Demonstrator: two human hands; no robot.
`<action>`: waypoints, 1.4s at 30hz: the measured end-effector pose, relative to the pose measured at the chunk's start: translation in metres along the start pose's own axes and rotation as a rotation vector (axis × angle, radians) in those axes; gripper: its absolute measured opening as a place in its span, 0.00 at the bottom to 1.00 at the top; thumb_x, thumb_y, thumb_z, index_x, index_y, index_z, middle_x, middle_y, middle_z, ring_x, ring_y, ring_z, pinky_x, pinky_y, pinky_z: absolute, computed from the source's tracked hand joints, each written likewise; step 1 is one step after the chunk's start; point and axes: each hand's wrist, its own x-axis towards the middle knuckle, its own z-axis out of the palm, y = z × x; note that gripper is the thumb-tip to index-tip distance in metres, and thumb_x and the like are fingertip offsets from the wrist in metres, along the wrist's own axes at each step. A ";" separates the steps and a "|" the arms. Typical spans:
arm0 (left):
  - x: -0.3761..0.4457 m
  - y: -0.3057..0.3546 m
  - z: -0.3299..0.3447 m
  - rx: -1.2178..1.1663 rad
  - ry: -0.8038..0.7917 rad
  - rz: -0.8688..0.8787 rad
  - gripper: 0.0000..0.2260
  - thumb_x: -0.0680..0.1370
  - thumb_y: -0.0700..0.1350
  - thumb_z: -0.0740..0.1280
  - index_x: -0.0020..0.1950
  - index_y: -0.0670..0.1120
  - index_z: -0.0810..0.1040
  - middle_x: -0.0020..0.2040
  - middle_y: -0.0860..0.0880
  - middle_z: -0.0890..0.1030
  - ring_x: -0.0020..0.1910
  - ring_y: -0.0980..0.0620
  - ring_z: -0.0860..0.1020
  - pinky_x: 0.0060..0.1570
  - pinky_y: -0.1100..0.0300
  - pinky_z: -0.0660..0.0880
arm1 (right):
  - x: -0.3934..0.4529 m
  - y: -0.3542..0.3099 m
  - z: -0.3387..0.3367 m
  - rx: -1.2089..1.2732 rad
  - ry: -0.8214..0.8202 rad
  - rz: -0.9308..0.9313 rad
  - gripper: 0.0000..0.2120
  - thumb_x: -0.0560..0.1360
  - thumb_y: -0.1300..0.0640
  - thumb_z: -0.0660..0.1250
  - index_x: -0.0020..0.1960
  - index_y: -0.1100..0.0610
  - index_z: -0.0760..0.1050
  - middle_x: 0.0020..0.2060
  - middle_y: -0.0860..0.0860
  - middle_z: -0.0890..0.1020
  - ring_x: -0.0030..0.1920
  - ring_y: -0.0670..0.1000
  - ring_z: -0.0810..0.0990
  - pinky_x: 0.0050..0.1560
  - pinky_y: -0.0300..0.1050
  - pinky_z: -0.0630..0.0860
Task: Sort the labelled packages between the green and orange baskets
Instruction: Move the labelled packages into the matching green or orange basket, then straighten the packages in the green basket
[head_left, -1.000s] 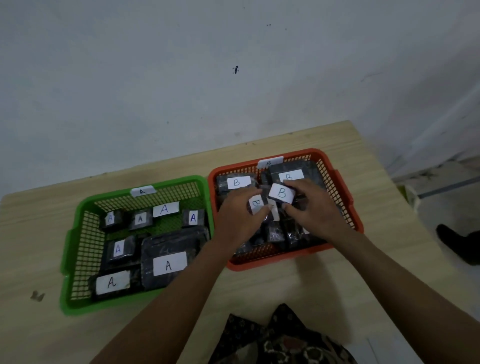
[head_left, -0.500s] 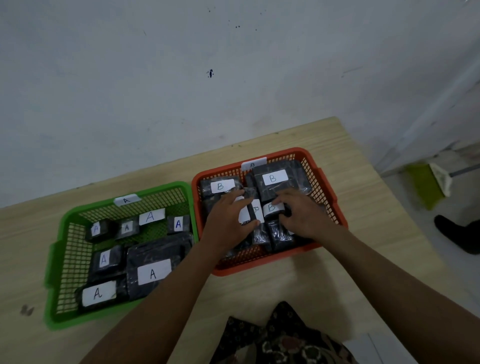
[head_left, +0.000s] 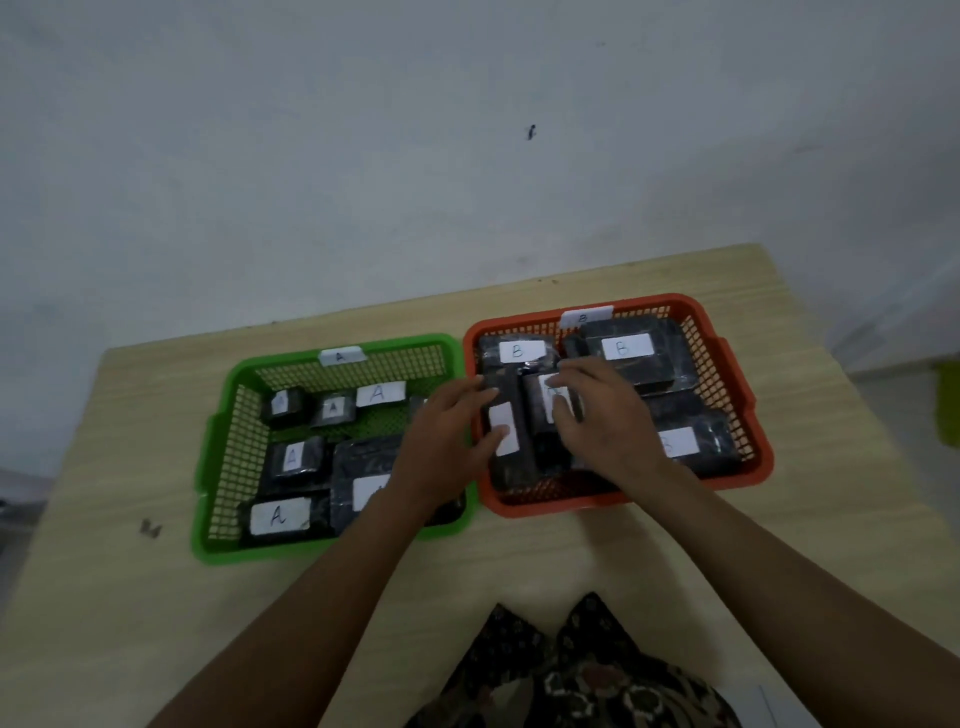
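The green basket (head_left: 228, 457) on the left holds several black wrapped packages with white "A" labels, such as one at the front left (head_left: 280, 517). To its right, the orange basket (head_left: 745, 410) holds black packages labelled "B", among them a big one at the back right (head_left: 623, 348). Both hands are inside the orange basket. My left hand (head_left: 447, 436) grips a long package (head_left: 506, 431), thumb on its white label. My right hand (head_left: 608, 421) arches over the middle package (head_left: 548, 402), thumb and fingers around its label. The image is blurred.
Both baskets stand side by side on a light wooden table (head_left: 831, 519) against a pale wall. Each carries a paper tag on its back rim, "A" (head_left: 340, 356) and "B" (head_left: 584, 317). A small dark scrap (head_left: 150, 529) lies left of the green basket. Patterned clothing (head_left: 566, 675) shows at the bottom.
My right hand has lowered the small "B" package it held up into the orange basket. Both hands have shifted onto the long packages in the basket's left half. The camera view has swung.
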 end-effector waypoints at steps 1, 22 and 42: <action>-0.009 -0.012 -0.009 0.013 0.007 -0.020 0.21 0.75 0.51 0.71 0.66 0.46 0.77 0.67 0.45 0.76 0.67 0.46 0.73 0.63 0.50 0.73 | 0.003 -0.014 0.007 0.022 -0.018 -0.029 0.10 0.75 0.59 0.68 0.55 0.58 0.81 0.56 0.52 0.80 0.57 0.52 0.78 0.58 0.46 0.76; -0.081 -0.144 -0.071 -0.172 -0.120 -0.222 0.28 0.72 0.59 0.72 0.69 0.50 0.74 0.61 0.49 0.80 0.57 0.52 0.79 0.55 0.62 0.76 | 0.039 -0.131 0.109 0.231 -0.810 0.286 0.17 0.69 0.57 0.77 0.51 0.48 0.72 0.51 0.47 0.76 0.51 0.51 0.78 0.45 0.43 0.76; -0.069 -0.146 -0.086 -0.859 -0.040 -0.715 0.23 0.72 0.39 0.76 0.66 0.47 0.77 0.50 0.39 0.82 0.48 0.46 0.83 0.48 0.51 0.83 | 0.066 -0.129 0.111 0.100 -0.816 0.205 0.16 0.82 0.49 0.59 0.65 0.54 0.75 0.63 0.53 0.77 0.61 0.54 0.75 0.61 0.47 0.71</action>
